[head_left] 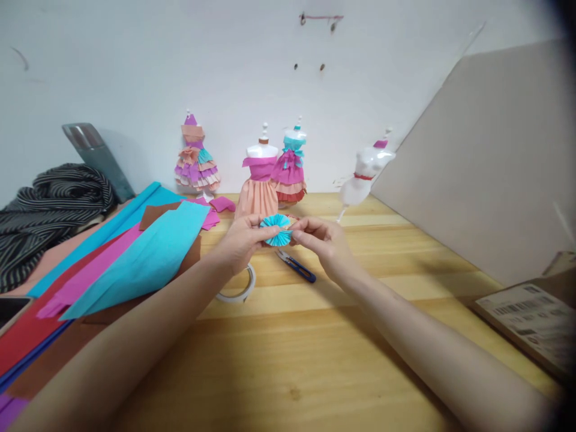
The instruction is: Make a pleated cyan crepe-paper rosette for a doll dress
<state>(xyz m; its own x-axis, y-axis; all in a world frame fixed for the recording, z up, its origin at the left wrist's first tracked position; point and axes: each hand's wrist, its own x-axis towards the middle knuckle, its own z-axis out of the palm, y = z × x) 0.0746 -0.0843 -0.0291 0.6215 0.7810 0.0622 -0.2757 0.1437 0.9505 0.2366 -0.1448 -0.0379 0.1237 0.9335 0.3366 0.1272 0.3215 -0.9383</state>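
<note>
A pleated blue paper fan [276, 223], spread into a nearly round rosette, is held above the wooden table. My left hand [245, 239] grips its left side, thumb across the front. The fingertips of my right hand [320, 239] pinch its right edge. Something peach and red shows behind the fan, mostly hidden. Just below my hands lie blue-handled thread snips [297, 266]. A roll of white tape [238, 295] rests on the table to the left, partly covered by my left forearm.
Coloured crepe paper sheets [148, 264] lie piled at left, beside a striped cloth [58, 204]. Miniature dress forms in paper dresses [197, 157] stand along the wall, with a bare white form [366, 174] at right. A cardboard box [531, 318] sits at the right edge.
</note>
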